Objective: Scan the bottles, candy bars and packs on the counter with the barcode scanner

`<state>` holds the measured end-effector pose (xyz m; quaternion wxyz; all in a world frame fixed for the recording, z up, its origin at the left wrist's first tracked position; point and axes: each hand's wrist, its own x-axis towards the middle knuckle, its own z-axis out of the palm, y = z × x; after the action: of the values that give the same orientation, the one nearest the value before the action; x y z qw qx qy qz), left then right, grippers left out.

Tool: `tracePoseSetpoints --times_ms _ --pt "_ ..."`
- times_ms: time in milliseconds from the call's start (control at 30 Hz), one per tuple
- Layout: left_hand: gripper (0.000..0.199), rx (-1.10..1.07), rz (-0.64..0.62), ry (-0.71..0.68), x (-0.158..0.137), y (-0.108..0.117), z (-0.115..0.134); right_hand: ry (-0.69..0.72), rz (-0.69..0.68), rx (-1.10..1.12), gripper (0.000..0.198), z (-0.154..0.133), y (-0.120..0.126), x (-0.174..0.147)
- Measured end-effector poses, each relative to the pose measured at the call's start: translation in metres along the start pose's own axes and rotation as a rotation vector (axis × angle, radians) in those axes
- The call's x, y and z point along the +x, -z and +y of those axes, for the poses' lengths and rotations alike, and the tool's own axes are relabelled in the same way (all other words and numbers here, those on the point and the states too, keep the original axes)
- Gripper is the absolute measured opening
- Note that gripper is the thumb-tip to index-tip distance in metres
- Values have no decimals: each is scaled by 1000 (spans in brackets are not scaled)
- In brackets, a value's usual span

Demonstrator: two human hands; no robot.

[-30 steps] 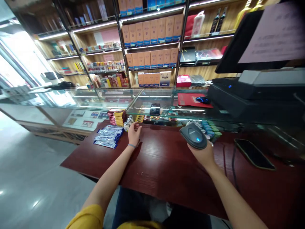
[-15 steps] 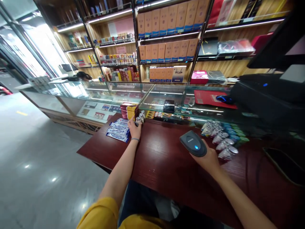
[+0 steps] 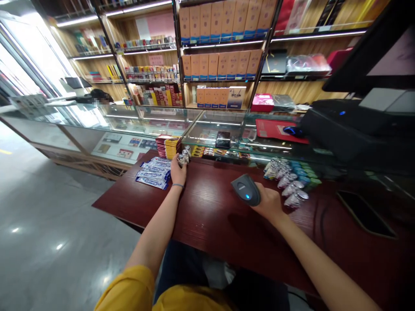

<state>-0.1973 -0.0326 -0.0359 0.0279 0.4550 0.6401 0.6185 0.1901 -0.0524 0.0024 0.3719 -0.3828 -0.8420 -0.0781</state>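
Note:
My right hand (image 3: 270, 202) is wrapped round the handle of a dark barcode scanner (image 3: 245, 190), which shows a lit blue light and is held above the brown desk. At the far edge of the desk, my left hand (image 3: 178, 172) closes round a small silver-lidded bottle (image 3: 181, 159), partly hidden by the fingers. More such bottles (image 3: 186, 151) stand just beyond it. Left of this hand lie several blue-and-white packets (image 3: 152, 173), with a stack of red and yellow packs (image 3: 167, 147) behind. Rows of silver-lidded bottles (image 3: 295, 198) and blue and green-topped ones stand beyond my right hand.
A glass display counter (image 3: 207, 129) borders the desk's far side. On the right are a phone (image 3: 366, 214), a black monitor (image 3: 359, 47) and a mouse (image 3: 292, 130) on a red mat. Another person (image 3: 100, 96) is behind the counter at far left.
The camera view has shifted slightly to the right. My left hand stays at the small bottles, and the scanner in my right hand has moved little over the desk.

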Motion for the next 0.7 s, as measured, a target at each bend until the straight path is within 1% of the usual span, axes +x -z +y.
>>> tracePoseSetpoints --times_ms 100,200,300,367,467,533,600,667,700 --pt "61 -27 45 -23 -3 0 9 37 -22 -4 32 0 -2 5" --pt "62 -99 69 -40 -8 -2 23 84 -34 9 30 1 -4 9" --pt "67 -240 28 -19 -15 -11 39 99 -44 14 29 3 -4 7" --pt "73 -399 -58 51 -22 -21 50 81 -55 11 29 4 -1 4" --pt "77 -661 -242 234 -34 -37 66 37 -59 0 30 1 6 0" --pt "72 -791 -388 364 -41 -48 77 -4 -57 -5 33 -2 10 -2" --pt "65 -891 -531 461 -48 -58 88 -70 -62 6 38 -5 15 -2" --pt "60 -970 -632 519 -53 -70 97 -133 -74 29 43 -5 20 -1" --pt "59 -995 -661 538 -56 -76 101 -153 -80 35 46 -5 22 -1"
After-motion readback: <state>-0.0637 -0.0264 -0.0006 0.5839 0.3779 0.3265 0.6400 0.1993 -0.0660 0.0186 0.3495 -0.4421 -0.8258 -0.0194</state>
